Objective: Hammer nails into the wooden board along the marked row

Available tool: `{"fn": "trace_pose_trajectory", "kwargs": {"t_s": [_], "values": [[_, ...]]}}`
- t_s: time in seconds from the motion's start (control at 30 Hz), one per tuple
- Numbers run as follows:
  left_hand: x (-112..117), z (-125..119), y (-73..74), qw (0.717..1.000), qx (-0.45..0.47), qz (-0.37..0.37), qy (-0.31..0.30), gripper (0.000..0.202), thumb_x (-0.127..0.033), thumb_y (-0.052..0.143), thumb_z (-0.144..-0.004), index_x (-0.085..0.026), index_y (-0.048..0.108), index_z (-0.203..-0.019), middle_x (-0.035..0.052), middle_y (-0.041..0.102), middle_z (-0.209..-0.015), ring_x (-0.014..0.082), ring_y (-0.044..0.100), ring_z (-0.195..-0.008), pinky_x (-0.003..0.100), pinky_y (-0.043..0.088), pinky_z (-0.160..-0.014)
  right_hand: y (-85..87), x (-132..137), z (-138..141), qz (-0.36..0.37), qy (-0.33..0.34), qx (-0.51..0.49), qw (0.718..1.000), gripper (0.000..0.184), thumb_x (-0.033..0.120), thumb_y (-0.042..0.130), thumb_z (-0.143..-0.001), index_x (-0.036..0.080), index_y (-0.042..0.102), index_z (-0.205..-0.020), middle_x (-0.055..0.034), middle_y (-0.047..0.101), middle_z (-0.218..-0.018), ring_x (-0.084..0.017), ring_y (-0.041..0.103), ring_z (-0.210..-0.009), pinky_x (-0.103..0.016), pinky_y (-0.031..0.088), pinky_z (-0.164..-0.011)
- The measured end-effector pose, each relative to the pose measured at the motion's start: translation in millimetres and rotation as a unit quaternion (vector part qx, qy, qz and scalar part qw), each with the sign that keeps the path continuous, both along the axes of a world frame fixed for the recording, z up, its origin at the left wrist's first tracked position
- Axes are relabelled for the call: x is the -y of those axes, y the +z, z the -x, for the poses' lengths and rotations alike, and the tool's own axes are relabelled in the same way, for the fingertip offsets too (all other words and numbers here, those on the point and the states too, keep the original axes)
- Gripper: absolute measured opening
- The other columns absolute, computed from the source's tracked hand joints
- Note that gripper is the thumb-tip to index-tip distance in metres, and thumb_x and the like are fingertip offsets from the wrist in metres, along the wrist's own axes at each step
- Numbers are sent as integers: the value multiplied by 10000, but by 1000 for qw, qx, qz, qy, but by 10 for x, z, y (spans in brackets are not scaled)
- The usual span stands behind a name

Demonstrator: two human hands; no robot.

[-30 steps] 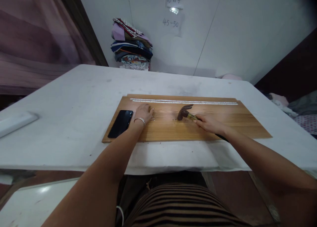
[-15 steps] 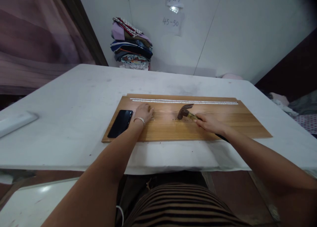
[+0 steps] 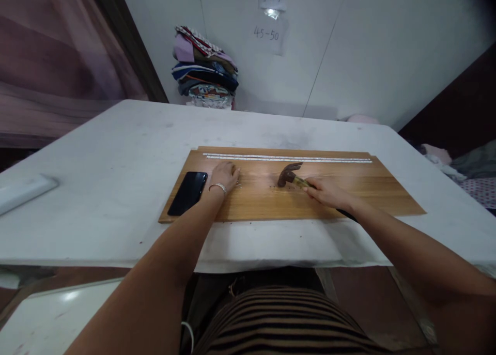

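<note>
The right hand (image 3: 324, 191) grips a claw hammer (image 3: 287, 176), brown-headed with a yellowish handle. The left hand (image 3: 225, 175) lies at left on the wooden board (image 3: 382, 195); its grasp I cannot tell.

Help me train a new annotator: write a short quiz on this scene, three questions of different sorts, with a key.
1. Which tool does the right hand hold?
A) pliers
B) claw hammer
C) screwdriver

2. True or false: the smartphone lies on the wooden board, beside the left hand.

3. Fill in: the handwritten numbers on the wall sign read ____.

Key: 1. B, claw hammer. 2. True. 3. 45-50.
</note>
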State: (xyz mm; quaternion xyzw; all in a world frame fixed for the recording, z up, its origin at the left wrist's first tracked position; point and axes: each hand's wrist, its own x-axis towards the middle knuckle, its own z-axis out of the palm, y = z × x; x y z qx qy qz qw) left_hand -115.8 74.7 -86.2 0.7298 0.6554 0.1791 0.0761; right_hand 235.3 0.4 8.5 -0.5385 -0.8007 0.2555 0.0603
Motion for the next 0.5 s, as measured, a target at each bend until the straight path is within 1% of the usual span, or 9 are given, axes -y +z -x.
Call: {"fn": "trace_pose_trajectory", "kwargs": {"t_s": [0.13,0.3,0.5], "values": [[6,-5,10,1000,-3,4,1,336,-379,442,-1017,-183,709,-1072,154,708,-1259,294,612,-1253,415,438,-1134,20,-3,21,8,-12,5,1000,218,359,510,-944,217,670,-901,-75,684,-797,-238,607,-763,-356,459,-767],[7,-5,20,1000,-19,6,-1,371,-383,423,-1021,-159,708,-1097,163,703,-1294,298,606,-1270,410,440,-1134,-12,1,1,7,3,-5,1000,220,360,503,-951,222,673,-923,-63,669,-756,-237,606,-762,-345,460,-752],[11,-8,26,1000,-9,2,0,348,-390,432,-1006,-194,713,-1071,137,724,-1259,294,620,-1244,421,454,-1119,10,17,1,9,-4,-9,1000,217,364,502,-949,220,661,-914,-56,659,-740,-227,593,-731,-346,461,-738]]}}
